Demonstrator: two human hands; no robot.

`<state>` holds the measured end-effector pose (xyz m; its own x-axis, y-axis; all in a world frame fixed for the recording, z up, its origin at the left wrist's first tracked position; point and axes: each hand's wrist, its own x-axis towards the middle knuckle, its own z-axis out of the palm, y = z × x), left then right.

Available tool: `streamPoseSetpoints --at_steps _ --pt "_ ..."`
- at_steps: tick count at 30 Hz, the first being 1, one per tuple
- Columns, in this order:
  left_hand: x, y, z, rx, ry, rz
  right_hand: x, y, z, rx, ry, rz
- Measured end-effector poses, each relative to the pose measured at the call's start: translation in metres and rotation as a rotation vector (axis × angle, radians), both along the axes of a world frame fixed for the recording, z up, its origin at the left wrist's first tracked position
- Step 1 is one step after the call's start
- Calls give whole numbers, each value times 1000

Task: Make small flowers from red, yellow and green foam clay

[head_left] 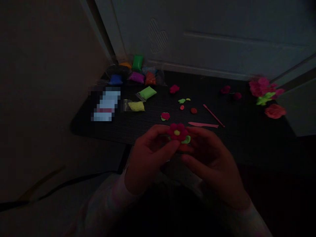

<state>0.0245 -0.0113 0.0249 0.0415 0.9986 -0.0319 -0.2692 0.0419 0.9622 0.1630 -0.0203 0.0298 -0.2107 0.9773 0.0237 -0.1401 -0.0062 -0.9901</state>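
Note:
The scene is very dark. Both hands hold a small clay flower [177,132] with pink petals, a yellow-green centre and a green leaf at its lower right. My left hand [148,154] pinches it from the left, fingers curled. From the right, my right hand [212,164] closes its fingers round the flower's underside. The flower hangs just above the near edge of a dark table [138,126].
On the table lie pink modelling tools [203,124], small clay bits [182,101], a small pink-and-green piece [165,116], yellow-green clay bags [147,92], several coloured bags [137,70] at the back, and finished clay flowers [265,92] at the far right. A white door stands behind.

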Motion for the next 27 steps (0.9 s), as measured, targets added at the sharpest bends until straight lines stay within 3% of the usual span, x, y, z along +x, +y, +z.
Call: streamPoseSetpoints --at_steps 5,13,27 --pt "-6 4 4 17 -48 -99 4 1 1 68 -121 -52" --pt "-14 11 17 65 229 -153 8 1 3 135 -259 -18" --pt "-10 3 3 361 509 58 6 -1 2 204 -376 -96"
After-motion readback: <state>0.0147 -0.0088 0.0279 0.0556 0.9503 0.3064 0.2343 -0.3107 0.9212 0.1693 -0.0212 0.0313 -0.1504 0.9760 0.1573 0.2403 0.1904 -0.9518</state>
